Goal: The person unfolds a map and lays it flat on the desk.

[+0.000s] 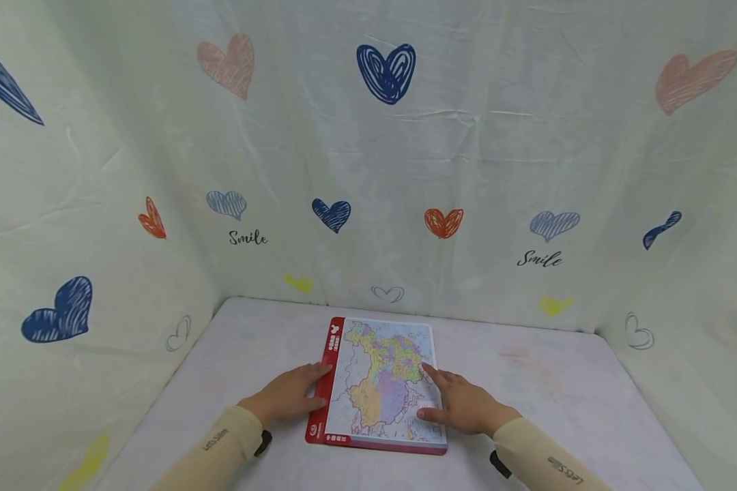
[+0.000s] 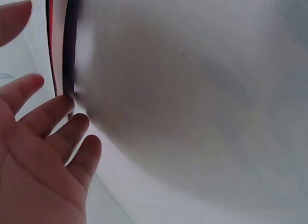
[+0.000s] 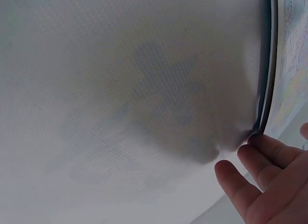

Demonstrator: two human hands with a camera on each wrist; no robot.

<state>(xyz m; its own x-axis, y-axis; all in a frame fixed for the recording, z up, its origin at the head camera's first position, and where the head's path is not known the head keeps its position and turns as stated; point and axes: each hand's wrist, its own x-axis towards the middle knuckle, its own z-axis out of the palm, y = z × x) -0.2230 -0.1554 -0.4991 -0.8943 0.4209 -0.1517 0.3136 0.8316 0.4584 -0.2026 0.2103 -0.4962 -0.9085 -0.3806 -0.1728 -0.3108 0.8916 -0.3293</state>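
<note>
A flat rectangular map board, with a multicoloured map and a red band along its left side, lies on the table in the head view. My left hand is at its left side, thumb and fingertips right at the red band. On the opposite side is my right hand, with its thumb and fingertips over the right edge. In the left wrist view, the fingers extend loosely beside the board's edge. The right wrist view shows relaxed fingers touching near the dark lower edge.
The board lies on a white-covered table. Behind and at both sides hangs a pale curtain printed with hearts and the word "Smile". Light sleeves cover both forearms, and a dark strap shows at the right wrist.
</note>
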